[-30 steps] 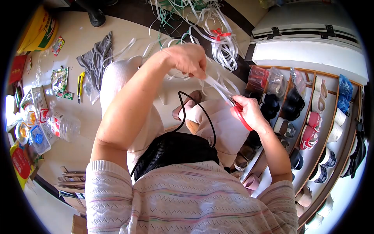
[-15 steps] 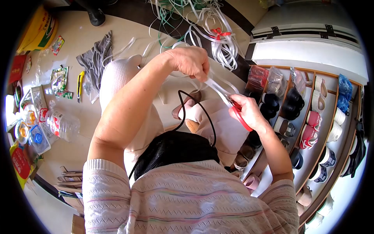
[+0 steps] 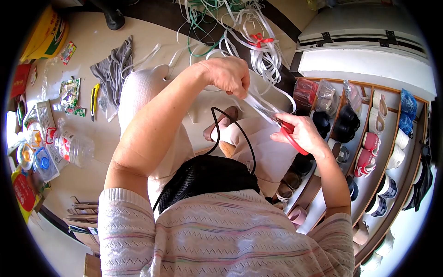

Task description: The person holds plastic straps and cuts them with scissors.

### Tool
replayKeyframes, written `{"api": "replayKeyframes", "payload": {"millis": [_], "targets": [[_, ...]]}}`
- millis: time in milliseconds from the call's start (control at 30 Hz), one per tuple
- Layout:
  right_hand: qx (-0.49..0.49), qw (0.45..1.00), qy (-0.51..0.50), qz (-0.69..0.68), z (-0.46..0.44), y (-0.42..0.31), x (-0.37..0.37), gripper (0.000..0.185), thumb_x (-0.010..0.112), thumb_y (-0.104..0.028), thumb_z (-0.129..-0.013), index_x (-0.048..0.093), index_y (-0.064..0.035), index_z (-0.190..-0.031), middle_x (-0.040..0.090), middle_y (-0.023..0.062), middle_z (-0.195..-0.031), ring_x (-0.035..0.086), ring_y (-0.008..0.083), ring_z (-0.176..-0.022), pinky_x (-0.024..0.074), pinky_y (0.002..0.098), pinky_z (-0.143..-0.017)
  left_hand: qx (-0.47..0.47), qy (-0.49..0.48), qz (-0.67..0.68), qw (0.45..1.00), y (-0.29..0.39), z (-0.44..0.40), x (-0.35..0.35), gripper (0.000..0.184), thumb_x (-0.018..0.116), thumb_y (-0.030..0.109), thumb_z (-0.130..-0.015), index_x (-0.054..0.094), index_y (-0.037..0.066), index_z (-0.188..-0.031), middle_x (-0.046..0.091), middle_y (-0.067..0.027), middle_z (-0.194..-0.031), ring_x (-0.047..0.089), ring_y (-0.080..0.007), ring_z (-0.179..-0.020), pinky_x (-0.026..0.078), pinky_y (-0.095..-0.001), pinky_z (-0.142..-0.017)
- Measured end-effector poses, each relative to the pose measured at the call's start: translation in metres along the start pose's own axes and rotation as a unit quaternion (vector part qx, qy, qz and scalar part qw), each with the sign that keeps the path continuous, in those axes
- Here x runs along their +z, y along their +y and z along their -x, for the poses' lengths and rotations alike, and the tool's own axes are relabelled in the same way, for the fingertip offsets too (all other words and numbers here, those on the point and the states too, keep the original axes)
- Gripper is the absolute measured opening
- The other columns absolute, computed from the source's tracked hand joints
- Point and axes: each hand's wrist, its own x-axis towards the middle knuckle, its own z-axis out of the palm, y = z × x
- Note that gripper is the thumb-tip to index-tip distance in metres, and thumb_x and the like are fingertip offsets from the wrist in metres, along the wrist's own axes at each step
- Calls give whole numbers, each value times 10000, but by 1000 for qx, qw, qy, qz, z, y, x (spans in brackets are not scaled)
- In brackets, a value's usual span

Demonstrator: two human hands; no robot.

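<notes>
Left hand (image 3: 228, 76): fingertips pinched on white strap (image 3: 259, 106). Strap lies between two hands, which are well apart; its long axis goes from left fingertips toward between 4 and 5 o'clock. Right hand (image 3: 305, 132): fingers clamped around red-handled scissors (image 3: 294, 141), which point back toward between 10 and 11 o'clock, almost along strap. Right hand is nearer to scissors' pivot. Cannot tell if blades touch strap.

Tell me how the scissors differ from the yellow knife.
The scissors show red, curved handles; the knife has a straight, yellow-and-black body. The scissors are held in the right grip; the knife lies on the floor, untouched by either hand. Both are cutting tools.
</notes>
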Motion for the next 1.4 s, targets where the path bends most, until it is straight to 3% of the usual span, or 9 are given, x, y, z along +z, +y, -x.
{"api": "replayKeyframes", "payload": {"millis": [167,267,367,567,767,867,967,1167,1400], "targets": [[-46,990,43,129,2,-7,-6,589,759,-411,-655,607,-46,-1091,560,102,-599,541,230,-534,440,314,-562,6,10,-31,999,2,1,-1,232,616,231,-644,643,10,-706,574,-42,-575,522,-150,-537,414,-300,-519],[-4,988,8,151,-1,-15,-8,564,797,-287,-649,594,8,-1084,603,148,-707,503,120,-562,455,270,-598,11,28,-54,998,2,1,0,228,609,227,-643,643,11,-709,575,-42,-578,522,-149,-542,413,-300,-522],[-25,997,38,56,-6,-7,3,567,776,-370,-654,616,-25,-1074,540,89,-584,530,190,-530,443,286,-570,17,22,-11,1000,5,2,3,230,610,230,-652,641,9,-706,567,-35,-568,517,-137,-540,407,-293,-517],[-88,983,86,-134,-9,16,27,477,797,-218,-668,613,-6,-1054,482,22,-603,418,71,-564,411,223,-564,18,3,80,997,0,1,0,217,623,224,-676,646,9,-698,558,-15,-563,509,-109,-540,406,-263,-515],[-69,990,66,-104,-7,19,25,452,796,-221,-670,617,-14,-1029,482,20,-609,418,70,-571,409,222,-561,-12,-17,68,997,3,1,-1,234,651,236,-678,654,4,-714,562,-20,-567,517,-115,-547,412,-264,-516],[-55,992,55,-103,-5,23,24,436,792,-206,-677,615,-10,-1024,473,21,-601,414,67,-572,406,224,-553,-28,-11,-4,1000,-2,6,-9,247,661,236,-672,652,-6,-722,566,-31,-570,524,-132,-553,419,-275,-521],[-83,991,57,-93,-7,21,25,434,787,-220,-682,613,-5,-1016,460,25,-586,407,78,-557,401,237,-544,-8,3,-7,1000,-5,7,-8,248,658,229,-661,646,-12,-721,567,-47,-571,522,-144,-554,419,-293,-520],[-27,997,22,-63,-12,6,21,449,771,-303,-688,614,-8,-988,474,35,-580,418,111,-529,386,264,-521,39,15,-3,999,-3,4,-1,231,641,212,-644,632,-14,-691,558,-53,-563,501,-144,-539,405,-309,-513],[-81,994,68,-41,-10,12,27,377,766,-318,-687,622,-32,-885,469,64,-526,411,171,-466,377,291,-483,35,16,9,999,-4,2,0,222,644,213,-643,639,-4,-687,559,-45,-558,497,-142,-529,406,-302,-510]]}}
